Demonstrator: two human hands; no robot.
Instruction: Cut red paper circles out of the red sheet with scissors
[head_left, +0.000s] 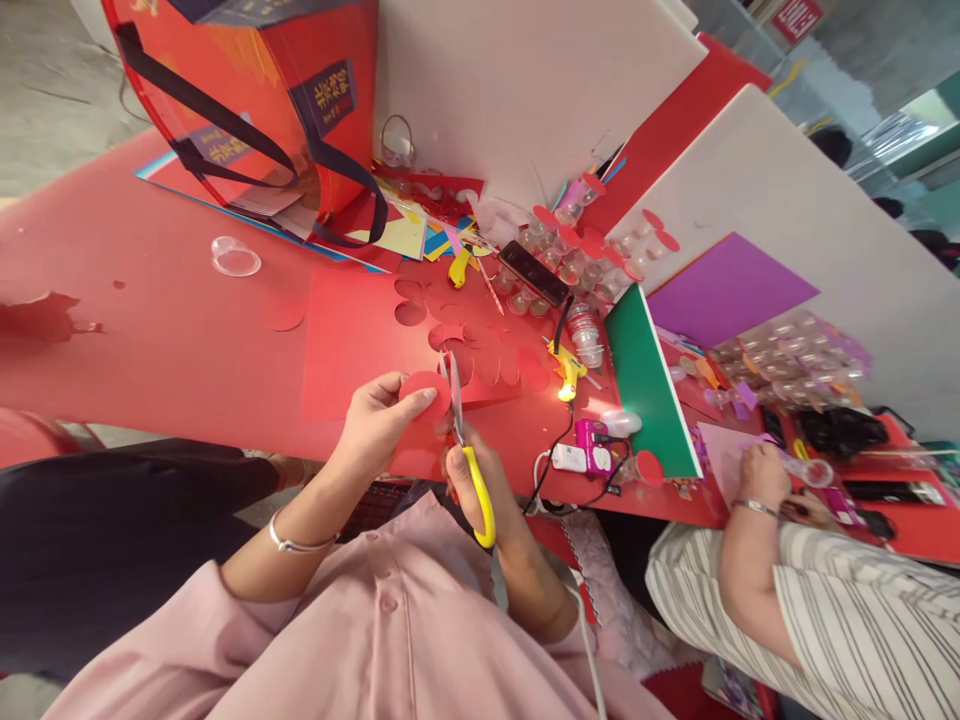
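Note:
My left hand [379, 420] pinches a piece of red paper [421, 400], its fingers closed on a round part of it. My right hand [480, 485] grips yellow-handled scissors [465, 440], with the blades pointing up beside that round piece. Both hands are at the near edge of the red table [150, 330]. A larger red sheet [360, 340] with round holes cut out lies just beyond them.
A red gift bag [262, 100] stands at the back left, a clear plastic cup [235, 258] near it. Coloured paper, small clear cups with red lids [570, 250], a phone [534, 272], a yellow glue gun [566, 370] and a green board [649, 385] lie right. Another person's hand [761, 475] works at right.

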